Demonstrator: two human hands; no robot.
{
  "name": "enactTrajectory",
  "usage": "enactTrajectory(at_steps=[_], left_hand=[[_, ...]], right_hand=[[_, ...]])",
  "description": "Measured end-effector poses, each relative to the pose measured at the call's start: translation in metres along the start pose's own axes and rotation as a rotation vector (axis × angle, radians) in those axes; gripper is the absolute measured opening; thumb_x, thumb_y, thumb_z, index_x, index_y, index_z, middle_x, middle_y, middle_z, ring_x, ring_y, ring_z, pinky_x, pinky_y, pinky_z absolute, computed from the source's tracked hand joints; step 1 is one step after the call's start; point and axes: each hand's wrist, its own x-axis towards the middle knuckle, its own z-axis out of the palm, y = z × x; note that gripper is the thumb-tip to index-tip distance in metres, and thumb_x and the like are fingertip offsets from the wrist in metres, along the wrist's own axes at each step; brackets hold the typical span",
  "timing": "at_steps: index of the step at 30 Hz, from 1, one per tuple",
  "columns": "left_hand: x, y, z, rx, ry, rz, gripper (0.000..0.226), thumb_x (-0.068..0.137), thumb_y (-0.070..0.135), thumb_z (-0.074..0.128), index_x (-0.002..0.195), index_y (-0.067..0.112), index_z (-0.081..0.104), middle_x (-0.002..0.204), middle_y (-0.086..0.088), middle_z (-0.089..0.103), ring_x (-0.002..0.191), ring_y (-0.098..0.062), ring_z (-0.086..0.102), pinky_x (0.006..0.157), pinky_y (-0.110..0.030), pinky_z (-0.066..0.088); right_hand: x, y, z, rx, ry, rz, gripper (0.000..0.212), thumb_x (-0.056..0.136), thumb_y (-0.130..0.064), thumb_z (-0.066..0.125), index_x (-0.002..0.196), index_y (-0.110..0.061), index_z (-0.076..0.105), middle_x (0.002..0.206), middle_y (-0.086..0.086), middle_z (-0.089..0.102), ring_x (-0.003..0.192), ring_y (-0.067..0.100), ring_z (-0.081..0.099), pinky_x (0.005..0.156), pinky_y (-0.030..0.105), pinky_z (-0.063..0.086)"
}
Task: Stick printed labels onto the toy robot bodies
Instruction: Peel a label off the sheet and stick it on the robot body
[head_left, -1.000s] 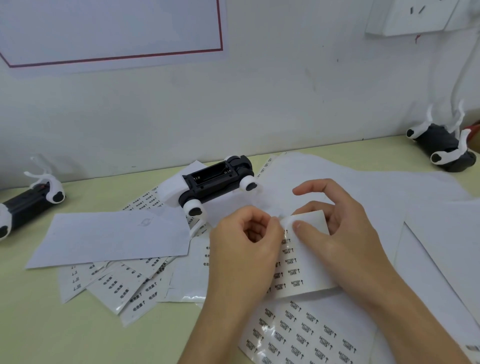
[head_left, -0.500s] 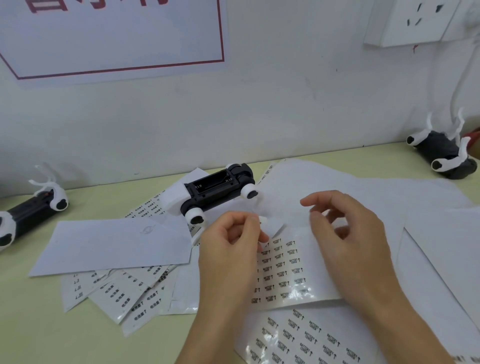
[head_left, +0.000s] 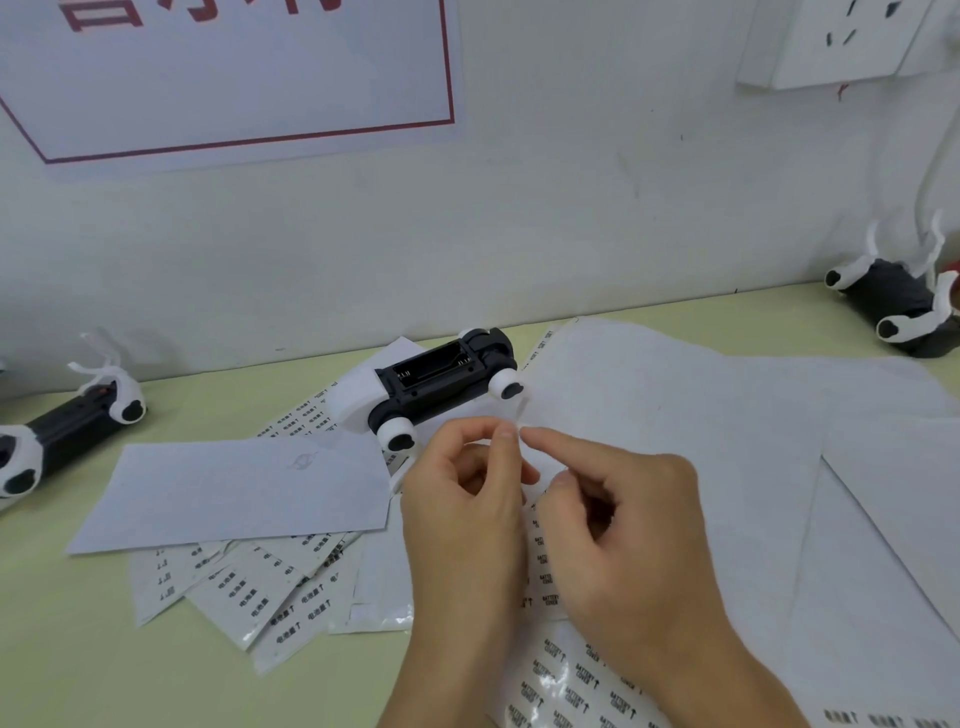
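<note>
**Over the label sheets: two hands meeting at their fingertips**

Above the middle of the tabletop (head_left: 62, 639), the left hand (head_left: 462, 499) and the right hand (head_left: 618, 525) are coming together fingertip to fingertip, both with fingers curled. The left thumb and forefinger are pinching together at the top, and the right forefinger is reaching in to touch the same spot. Whether a peeled label is sitting between those fingertips cannot be told; anything there is too small and pale to make out.

Under the hands, a glossy label sheet (head_left: 543, 564) printed with rows of small black text is lying flat, partly covered by both wrists. A second printed sheet (head_left: 571, 680) is lying nearer the viewer, at the bottom edge.

Just beyond the fingertips, a toy robot body (head_left: 441, 382) is lying with its open black compartment facing up and its white wheels at the corners, resting on scattered paper. To the left, a blank white sheet (head_left: 234, 493) is overlapping a fan of further label strips (head_left: 249, 597). Large white backing sheets (head_left: 701, 415) are spreading to the right.

Another toy robot (head_left: 62, 431) is lying at the far left edge, and a third (head_left: 898, 306) is sitting at the far right against the wall (head_left: 571, 208), beneath a white socket (head_left: 841, 41). A red-bordered poster (head_left: 234, 78) is hanging at the upper left.
</note>
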Motion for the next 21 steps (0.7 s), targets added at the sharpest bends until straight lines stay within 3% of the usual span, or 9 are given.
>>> enactTrajectory(at_steps=[3,6,8,10,11,14,21], left_hand=[[0.0,-0.002,0.0,-0.026,0.001,0.006,0.017,0.084,0.04,0.063,0.089,0.025,0.071,0.07,-0.008,0.067,0.064,-0.032,0.059,0.069,-0.064,0.052],[0.0,-0.004,0.0,-0.056,-0.002,0.012,0.016,0.086,0.038,0.063,0.091,0.025,0.072,0.074,-0.009,0.068,0.065,-0.032,0.059,0.069,-0.064,0.053],[0.0,-0.004,-0.001,-0.037,-0.007,0.046,0.014,0.09,0.036,0.064,0.092,0.027,0.075,0.074,-0.006,0.068,0.065,-0.03,0.059,0.064,-0.056,0.054],[0.001,-0.004,-0.002,0.027,-0.013,0.119,0.013,0.096,0.031,0.065,0.091,0.03,0.077,0.073,-0.001,0.069,0.063,-0.024,0.061,0.059,-0.038,0.054],[0.001,-0.005,-0.003,0.047,-0.013,0.142,0.016,0.097,0.029,0.064,0.091,0.032,0.078,0.073,0.0,0.069,0.063,-0.021,0.063,0.058,-0.027,0.053],[0.002,-0.005,-0.003,0.044,-0.022,0.128,0.019,0.098,0.023,0.061,0.092,0.031,0.078,0.073,0.003,0.07,0.061,-0.006,0.06,0.061,-0.019,0.05],[0.001,0.002,-0.001,0.051,-0.115,0.088,0.02,0.097,0.015,0.059,0.089,0.021,0.077,0.07,0.004,0.069,0.056,-0.001,0.054,0.06,-0.014,0.045]], right_hand=[[0.001,0.0,0.002,0.056,-0.047,0.04,0.045,0.074,-0.034,0.038,0.1,-0.055,0.069,0.044,-0.002,0.029,0.041,0.009,0.026,0.04,0.016,0.023],[0.002,-0.003,0.002,0.094,-0.077,0.087,0.05,0.073,-0.034,0.039,0.11,-0.048,0.069,0.044,-0.009,0.026,0.041,0.006,0.026,0.042,0.013,0.024],[0.002,-0.004,0.001,0.134,-0.086,0.127,0.051,0.076,-0.026,0.044,0.117,-0.041,0.07,0.042,-0.01,0.027,0.04,0.006,0.026,0.042,0.01,0.026],[0.003,-0.005,0.0,0.19,-0.076,0.175,0.053,0.077,-0.018,0.045,0.12,-0.034,0.072,0.041,-0.008,0.03,0.038,0.005,0.028,0.042,0.007,0.03],[0.004,-0.006,-0.002,0.218,-0.06,0.2,0.052,0.076,-0.016,0.045,0.116,-0.032,0.073,0.041,-0.002,0.033,0.038,0.005,0.03,0.043,0.007,0.033],[0.008,-0.006,-0.008,0.328,0.009,0.276,0.045,0.071,-0.012,0.045,0.096,-0.029,0.077,0.042,0.011,0.044,0.039,0.006,0.038,0.046,0.008,0.039],[0.014,0.005,-0.015,0.534,0.007,0.454,0.033,0.066,-0.016,0.051,0.086,-0.025,0.075,0.048,0.008,0.051,0.044,0.016,0.04,0.043,0.022,0.037]])
